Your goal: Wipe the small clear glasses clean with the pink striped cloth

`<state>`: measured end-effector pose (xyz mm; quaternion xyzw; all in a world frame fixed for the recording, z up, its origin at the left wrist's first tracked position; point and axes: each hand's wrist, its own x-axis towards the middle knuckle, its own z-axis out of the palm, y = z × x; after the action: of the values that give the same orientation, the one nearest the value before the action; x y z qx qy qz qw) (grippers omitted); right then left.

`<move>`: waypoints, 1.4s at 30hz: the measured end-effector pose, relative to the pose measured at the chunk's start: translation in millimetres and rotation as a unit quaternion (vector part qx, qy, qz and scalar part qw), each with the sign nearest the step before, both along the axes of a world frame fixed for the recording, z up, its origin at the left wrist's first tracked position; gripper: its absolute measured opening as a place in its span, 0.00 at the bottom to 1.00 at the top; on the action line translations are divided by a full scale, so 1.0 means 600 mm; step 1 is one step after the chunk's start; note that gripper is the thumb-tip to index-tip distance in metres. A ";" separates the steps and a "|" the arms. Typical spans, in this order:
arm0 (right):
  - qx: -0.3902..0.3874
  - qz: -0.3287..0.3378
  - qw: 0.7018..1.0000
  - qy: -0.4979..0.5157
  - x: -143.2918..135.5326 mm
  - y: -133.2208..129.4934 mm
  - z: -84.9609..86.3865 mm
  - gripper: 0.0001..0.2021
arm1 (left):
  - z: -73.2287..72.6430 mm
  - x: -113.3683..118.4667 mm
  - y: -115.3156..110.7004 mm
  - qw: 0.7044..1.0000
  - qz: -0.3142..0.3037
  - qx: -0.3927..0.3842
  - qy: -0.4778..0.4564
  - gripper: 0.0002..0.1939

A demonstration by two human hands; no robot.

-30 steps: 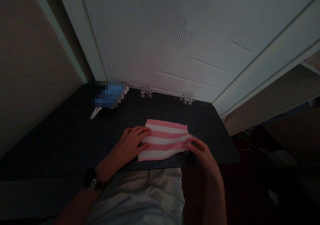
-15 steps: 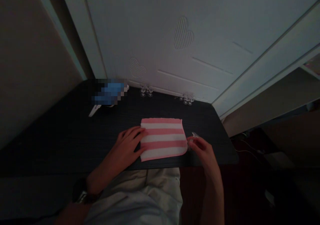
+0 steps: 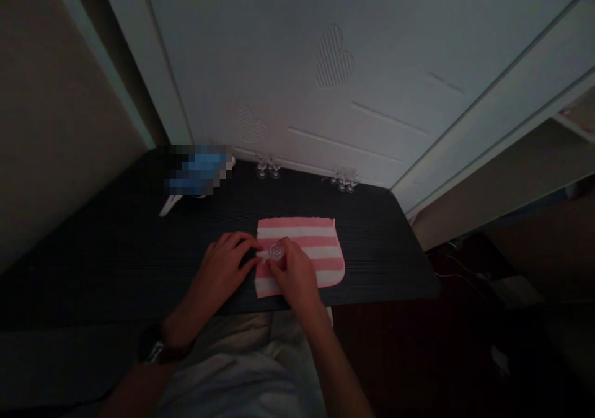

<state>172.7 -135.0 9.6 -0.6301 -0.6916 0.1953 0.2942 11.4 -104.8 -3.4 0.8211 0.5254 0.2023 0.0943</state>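
Note:
A folded cloth with pink and white stripes [image 3: 320, 252] lies flat near the front edge of the dark table. Over its left half, my right hand [image 3: 297, 276] pinches a small clear round piece [image 3: 277, 252] between thumb and fingers. My left hand [image 3: 225, 266] rests at the cloth's left edge, thumb and fingertips touching it. Whether those fingertips grip the cloth or only press on it is hard to tell.
Two clusters of small clear pieces, one at the back [image 3: 268, 167] and one further right [image 3: 344, 180], stand by the white panel [image 3: 279, 46]. A blurred blue object [image 3: 199, 173] lies at the back left of the dark table [image 3: 139, 250].
My right hand has moved left from beside the cloth's right edge to above its left half, carrying the clear piece. My left hand has stayed at the left edge.

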 end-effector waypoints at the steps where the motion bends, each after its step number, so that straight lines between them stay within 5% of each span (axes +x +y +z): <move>1: -0.003 -0.001 1.000 -0.005 0.013 -0.002 0.002 0.11 | 0.000 0.001 0.001 1.000 0.000 -0.002 -0.002 0.09; 10: 0.027 -0.174 0.977 0.121 0.196 -0.004 0.006 0.05 | -0.004 0.009 0.009 1.000 -0.014 0.002 -0.024 0.08; 15: -0.007 -0.125 0.926 0.355 0.189 -0.011 0.022 0.14 | -0.011 0.009 0.013 0.999 -0.013 0.007 -0.050 0.09; 17: -0.037 -0.070 0.851 0.518 0.171 -0.017 0.036 0.16 | -0.014 0.008 0.013 0.998 -0.018 0.007 -0.060 0.09; 20: -0.099 0.029 0.631 0.769 0.154 -0.025 0.057 0.16 | -0.019 0.004 0.015 0.997 -0.017 0.006 -0.073 0.09; 22: -0.133 0.063 0.530 0.835 0.150 -0.026 0.067 0.15 | -0.022 0.003 0.017 0.997 -0.019 0.006 -0.078 0.09; 25: -0.153 0.092 0.448 0.876 0.147 -0.028 0.076 0.12 | -0.025 0.003 0.018 0.996 -0.022 0.011 -0.084 0.09; 29: -0.143 0.128 0.382 0.904 0.127 -0.035 0.097 0.09 | -0.025 0.003 0.016 0.996 -0.021 0.012 -0.087 0.09; 32: -0.150 0.160 0.372 0.902 0.105 -0.038 0.121 0.09 | -0.025 0.004 0.015 0.996 -0.020 0.012 -0.087 0.10; 37: -0.148 0.155 0.425 0.879 0.078 -0.041 0.151 0.09 | -0.025 0.006 0.014 0.997 -0.011 0.007 -0.082 0.10; 42: -0.138 0.114 0.464 0.867 0.063 -0.047 0.151 0.08 | -0.020 0.011 0.007 0.996 0.000 0.016 -0.082 0.09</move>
<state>210.8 -163.1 100.2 -0.0848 -0.1112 0.7661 0.6273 17.9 -100.8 -15.5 0.8032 0.5123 0.2776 0.1243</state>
